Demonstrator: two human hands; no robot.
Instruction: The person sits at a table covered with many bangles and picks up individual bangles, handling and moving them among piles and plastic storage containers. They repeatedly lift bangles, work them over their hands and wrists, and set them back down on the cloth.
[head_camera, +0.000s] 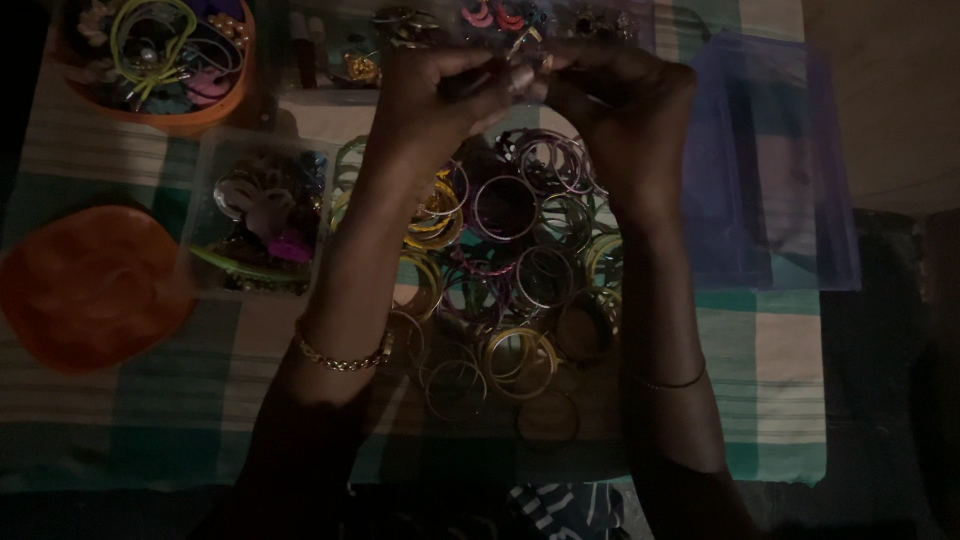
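Dim light covers a checked cloth (770, 380) of green, white and brown squares, which is spread over the whole surface under the hands. At the upper middle of the frame the left hand (435, 95) and the right hand (625, 110) are raised close together, both curled, and their fingertips meet at a small thin object (527, 62); it is too small and too dark to say what kind of thing it is, but both hands seem to pinch it between thumb and fingers. The left wrist carries a gold chain bracelet (340, 358), and the right wrist carries a thin bangle (665, 382). Below the hands, in the middle of the frame, lies a wide heap of bangles (510, 270) in gold, purple, green and silver colours, many of them overlapping each other on the cloth. Just left of this heap stands a clear plastic box (262, 215) with hair clips and other small accessories inside. At the upper left is a round orange container (165, 118) full of hair ties and beads, and lower at the left edge its orange lid (90, 285) lies flat on the cloth, apart from the container. Along the top edge a clear tray (345, 55) holds small jewellery pieces, partly hidden behind the hands. At the right side lies a translucent purple pouch (770, 170), near the right hand but not touching it.
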